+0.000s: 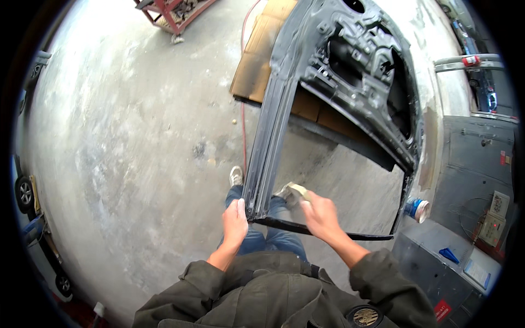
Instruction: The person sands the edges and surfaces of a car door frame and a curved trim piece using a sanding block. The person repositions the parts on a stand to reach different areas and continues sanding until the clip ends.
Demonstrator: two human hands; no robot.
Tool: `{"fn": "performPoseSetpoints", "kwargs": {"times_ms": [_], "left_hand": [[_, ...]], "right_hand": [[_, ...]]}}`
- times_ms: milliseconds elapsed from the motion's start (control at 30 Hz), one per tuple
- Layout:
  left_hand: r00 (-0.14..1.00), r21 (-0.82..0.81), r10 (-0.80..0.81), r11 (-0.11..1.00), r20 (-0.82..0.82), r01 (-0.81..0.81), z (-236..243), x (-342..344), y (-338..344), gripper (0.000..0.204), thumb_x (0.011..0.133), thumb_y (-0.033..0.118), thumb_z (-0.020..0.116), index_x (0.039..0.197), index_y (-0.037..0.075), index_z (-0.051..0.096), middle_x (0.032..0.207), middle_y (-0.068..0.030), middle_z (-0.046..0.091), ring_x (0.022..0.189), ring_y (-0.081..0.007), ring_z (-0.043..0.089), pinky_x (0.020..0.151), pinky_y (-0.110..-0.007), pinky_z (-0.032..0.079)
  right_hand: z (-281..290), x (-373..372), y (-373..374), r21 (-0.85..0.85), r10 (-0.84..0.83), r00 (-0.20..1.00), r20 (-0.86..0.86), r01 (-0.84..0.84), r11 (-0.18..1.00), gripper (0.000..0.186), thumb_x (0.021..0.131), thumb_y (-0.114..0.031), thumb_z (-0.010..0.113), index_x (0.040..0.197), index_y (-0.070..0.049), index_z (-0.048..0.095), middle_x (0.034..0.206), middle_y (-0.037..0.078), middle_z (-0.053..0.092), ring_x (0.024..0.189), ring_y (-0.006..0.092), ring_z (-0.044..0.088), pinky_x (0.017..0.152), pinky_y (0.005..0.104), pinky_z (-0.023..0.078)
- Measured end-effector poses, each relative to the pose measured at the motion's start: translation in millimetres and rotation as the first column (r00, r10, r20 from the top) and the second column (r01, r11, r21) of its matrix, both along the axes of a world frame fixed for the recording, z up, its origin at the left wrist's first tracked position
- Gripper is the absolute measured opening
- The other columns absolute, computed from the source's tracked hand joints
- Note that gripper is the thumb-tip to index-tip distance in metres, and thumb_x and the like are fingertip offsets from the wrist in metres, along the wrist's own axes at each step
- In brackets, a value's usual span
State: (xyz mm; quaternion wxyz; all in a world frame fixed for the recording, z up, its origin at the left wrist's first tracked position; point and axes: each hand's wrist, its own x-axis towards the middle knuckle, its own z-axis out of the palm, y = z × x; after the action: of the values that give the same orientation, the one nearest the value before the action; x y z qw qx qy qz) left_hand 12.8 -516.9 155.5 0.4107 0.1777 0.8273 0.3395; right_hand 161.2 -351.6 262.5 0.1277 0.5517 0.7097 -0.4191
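Both hands are working: right hand gripping a flat, pale-yellow pad; left hand, closure unclear, touching the grey-black metal car door lying across brown cardboard. Light, even pressure is likely serving best.

In front of you lies a car door, dark grey to black, its inner side facing up, running from near your waist toward one o'clock. The broad panel at the far end is bare metal pressed into ridges, with large dark openings cut through it. A wide, grooved pillar borders the window opening at nine o'clock; a thin black rail closes it at six. Over that opening, you hold a small, pale yellow piece, blurred, its end poking out toward eleven o'clock.
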Motion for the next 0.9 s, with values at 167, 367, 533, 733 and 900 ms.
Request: {"fn": "performPoseSetpoints", "kwargs": {"times_ms": [167,367,533,733,900], "left_hand": [[1.000,0.063,-0.006,0.998,0.009,0.006,-5.0,-2.6,-1.5,0.037,0.107,0.026,0.049,0.085,-0.002,0.054,0.073,-0.0274,0.057,0.069,-0.0474,0.055,0.063,-0.050,0.043],[0.999,0.150,-0.010,0.989,0.053,0.002,-17.2,-2.7,-8.4,0.038,0.108,0.028,0.049,0.088,-0.002,0.058,0.074,-0.0208,0.058,0.067,-0.0340,0.054,0.065,-0.046,0.044],[0.777,0.049,0.144,0.974,0.613,-0.219,-21.0,-11.0,-1.0,0.030,0.109,0.028,0.047,0.099,0.005,0.063,0.088,-0.0041,0.067,0.076,-0.0152,0.068,0.064,-0.035,0.062],[0.733,-0.010,0.165,0.978,0.660,-0.211,-19.3,-29.9,3.4,0.033,0.109,0.031,0.049,0.111,0.000,0.062,0.095,-0.0134,0.073,0.080,-0.0266,0.075,0.069,-0.043,0.066],[0.748,-0.039,0.166,0.982,0.643,-0.184,-18.4,-37.5,4.2,0.035,0.110,0.032,0.047,0.116,-0.001,0.060,0.098,-0.0162,0.073,0.081,-0.0292,0.076,0.071,-0.045,0.066]], "right_hand": [[-42.9,-27.6,-55.0,0.002,0.178,0.984,-0.028,-0.178,0.984,0.042,0.100,-0.030,0.051,0.081,0.005,0.062,0.076,0.030,0.065,0.077,0.0512,0.064,0.072,0.0571,0.051],[-25.9,9.8,-106.9,0.459,0.479,0.871,-0.108,-0.384,0.801,0.071,0.084,-0.014,0.063,0.147,0.009,0.043,0.157,0.026,0.041,0.147,0.0407,0.039,0.121,0.0504,0.032],[-59.6,40.4,-120.7,0.652,0.563,0.809,-0.166,-0.338,0.678,0.062,0.087,-0.008,0.055,0.148,0.003,0.047,0.156,0.020,0.045,0.147,0.0309,0.042,0.119,0.0467,0.036],[-73.0,228.5,-122.3,0.730,0.067,0.998,0.013,-0.056,0.681,0.053,0.089,-0.006,0.054,0.141,0.001,0.055,0.148,0.020,0.055,0.140,0.0333,0.050,0.117,0.0478,0.038],[-59.3,316.0,-111.5,0.742,-0.392,0.913,0.111,0.186,0.644,0.053,0.088,-0.004,0.052,0.140,0.003,0.057,0.147,0.022,0.055,0.144,0.0343,0.045,0.120,0.0525,0.032]]}}
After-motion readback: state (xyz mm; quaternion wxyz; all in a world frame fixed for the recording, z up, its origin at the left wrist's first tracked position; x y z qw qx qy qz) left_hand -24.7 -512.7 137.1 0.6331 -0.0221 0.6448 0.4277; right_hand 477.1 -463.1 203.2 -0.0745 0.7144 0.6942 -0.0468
